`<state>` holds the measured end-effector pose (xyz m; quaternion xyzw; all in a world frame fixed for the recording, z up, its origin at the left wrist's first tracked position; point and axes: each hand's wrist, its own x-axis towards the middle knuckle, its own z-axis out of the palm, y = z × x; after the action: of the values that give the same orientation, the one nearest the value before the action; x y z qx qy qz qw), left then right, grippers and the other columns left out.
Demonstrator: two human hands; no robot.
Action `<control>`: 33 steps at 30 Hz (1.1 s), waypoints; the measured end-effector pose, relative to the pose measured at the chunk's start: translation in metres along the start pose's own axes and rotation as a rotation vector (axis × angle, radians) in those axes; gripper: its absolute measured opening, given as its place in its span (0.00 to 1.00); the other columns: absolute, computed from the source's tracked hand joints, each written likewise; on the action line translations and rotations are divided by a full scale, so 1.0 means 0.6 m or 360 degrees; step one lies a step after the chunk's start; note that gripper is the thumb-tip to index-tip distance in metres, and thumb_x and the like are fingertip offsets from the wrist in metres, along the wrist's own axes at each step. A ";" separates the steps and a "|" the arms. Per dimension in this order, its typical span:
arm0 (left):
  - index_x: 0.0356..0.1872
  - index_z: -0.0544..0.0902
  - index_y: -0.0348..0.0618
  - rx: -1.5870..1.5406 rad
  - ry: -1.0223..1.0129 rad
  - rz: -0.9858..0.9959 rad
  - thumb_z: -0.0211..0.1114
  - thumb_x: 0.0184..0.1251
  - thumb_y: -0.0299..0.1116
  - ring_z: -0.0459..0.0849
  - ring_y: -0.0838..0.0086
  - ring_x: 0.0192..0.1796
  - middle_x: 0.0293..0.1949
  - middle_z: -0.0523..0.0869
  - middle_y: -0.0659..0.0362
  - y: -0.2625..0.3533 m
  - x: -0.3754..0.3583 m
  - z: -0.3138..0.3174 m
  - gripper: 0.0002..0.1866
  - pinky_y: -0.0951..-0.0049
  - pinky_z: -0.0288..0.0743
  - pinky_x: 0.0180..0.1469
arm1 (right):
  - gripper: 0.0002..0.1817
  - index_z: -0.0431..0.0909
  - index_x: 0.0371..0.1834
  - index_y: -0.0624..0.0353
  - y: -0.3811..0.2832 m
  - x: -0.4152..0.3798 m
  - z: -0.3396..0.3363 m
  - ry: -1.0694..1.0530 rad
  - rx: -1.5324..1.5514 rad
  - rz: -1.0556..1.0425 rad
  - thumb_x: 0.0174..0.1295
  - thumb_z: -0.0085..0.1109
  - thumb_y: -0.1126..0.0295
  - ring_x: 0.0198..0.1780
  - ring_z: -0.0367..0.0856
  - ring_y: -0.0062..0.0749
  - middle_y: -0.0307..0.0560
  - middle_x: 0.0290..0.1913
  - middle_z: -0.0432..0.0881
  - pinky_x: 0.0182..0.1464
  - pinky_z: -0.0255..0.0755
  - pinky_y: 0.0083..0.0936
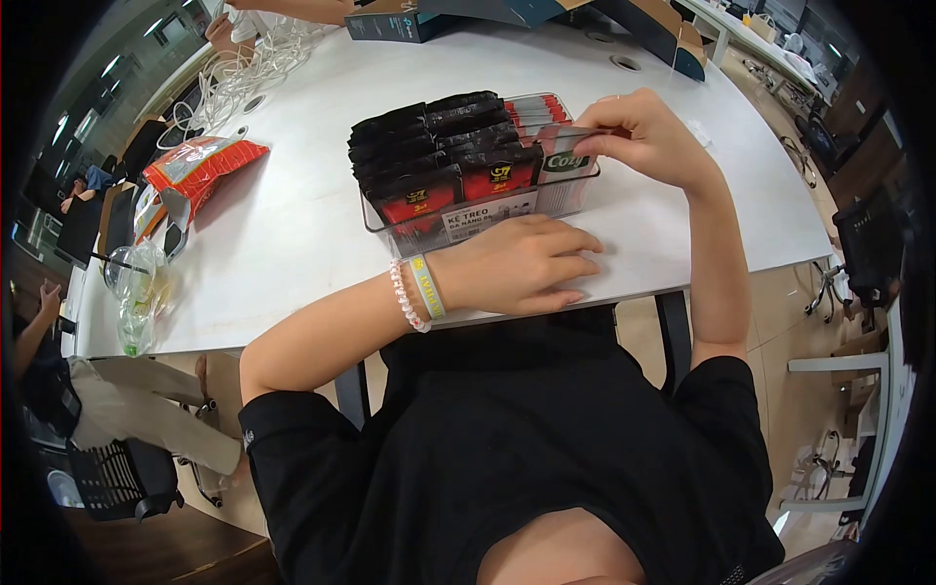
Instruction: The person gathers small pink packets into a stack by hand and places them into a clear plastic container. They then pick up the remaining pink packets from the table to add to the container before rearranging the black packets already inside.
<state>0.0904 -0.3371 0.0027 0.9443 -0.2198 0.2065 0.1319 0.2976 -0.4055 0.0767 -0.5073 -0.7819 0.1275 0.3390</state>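
A clear rack [399, 239] stands on the white table, packed with rows of black and red G7 coffee sachets [419, 198]. In its right section are several grey and red sachets [536, 109]. At that section's front corner, my right hand [643, 136] pinches the top edge of a Cozy tea sachet [564, 164], whose lower part is inside the rack. My left hand [531, 265] rests flat at the table's near edge, just in front of the rack, fingers spread and holding nothing. A paper label [478, 216] faces me on the rack's front.
On the left lie a red and silver bag [200, 175] and a clear plastic cup [141, 302]. White cables [244, 73] are tangled at the far left, near another person's arm [292, 8]. Dark boxes [390, 24] sit along the back.
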 end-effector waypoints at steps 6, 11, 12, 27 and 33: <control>0.52 0.78 0.46 0.0022 -0.0004 -0.0045 0.59 0.65 0.42 0.78 0.59 0.54 0.57 0.77 0.54 0.001 -0.002 0.001 0.18 0.61 0.72 0.57 | 0.14 0.82 0.36 0.64 -0.011 0.001 0.009 -0.0282 -0.0308 0.0013 0.53 0.67 0.64 0.19 0.68 0.29 0.47 0.17 0.73 0.24 0.62 0.22; 0.50 0.79 0.47 0.0003 -0.0013 -0.0083 0.59 0.65 0.42 0.77 0.58 0.55 0.57 0.76 0.55 0.003 -0.002 0.002 0.17 0.60 0.71 0.58 | 0.18 0.79 0.33 0.64 -0.024 0.001 0.010 -0.0404 -0.0318 -0.0024 0.52 0.69 0.59 0.17 0.64 0.36 0.49 0.16 0.69 0.23 0.60 0.27; 0.50 0.80 0.47 -0.0002 -0.0023 -0.0089 0.59 0.65 0.42 0.77 0.59 0.55 0.57 0.76 0.55 0.003 -0.002 0.001 0.16 0.60 0.71 0.58 | 0.18 0.78 0.32 0.64 -0.019 0.002 0.013 -0.0384 -0.0360 -0.0068 0.51 0.69 0.59 0.17 0.64 0.38 0.50 0.15 0.68 0.23 0.59 0.28; 0.44 0.82 0.48 0.0619 0.0313 0.0071 0.67 0.55 0.39 0.77 0.65 0.56 0.55 0.78 0.58 0.002 0.004 -0.034 0.15 0.60 0.68 0.59 | 0.10 0.81 0.36 0.61 -0.013 0.002 -0.003 -0.0006 0.0088 0.0038 0.53 0.68 0.70 0.22 0.69 0.14 0.36 0.25 0.81 0.24 0.62 0.15; 0.50 0.80 0.48 0.1236 0.0654 -0.0530 0.68 0.53 0.49 0.74 0.64 0.60 0.54 0.78 0.58 0.005 0.006 -0.077 0.25 0.57 0.53 0.69 | 0.13 0.81 0.45 0.61 0.017 0.022 0.011 0.0419 -0.0215 -0.0079 0.62 0.60 0.64 0.42 0.80 0.22 0.40 0.39 0.82 0.41 0.72 0.18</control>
<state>0.0764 -0.3253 0.0455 0.8857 0.0590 0.4321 -0.1591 0.2969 -0.3884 0.0715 -0.5218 -0.7499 -0.0015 0.4067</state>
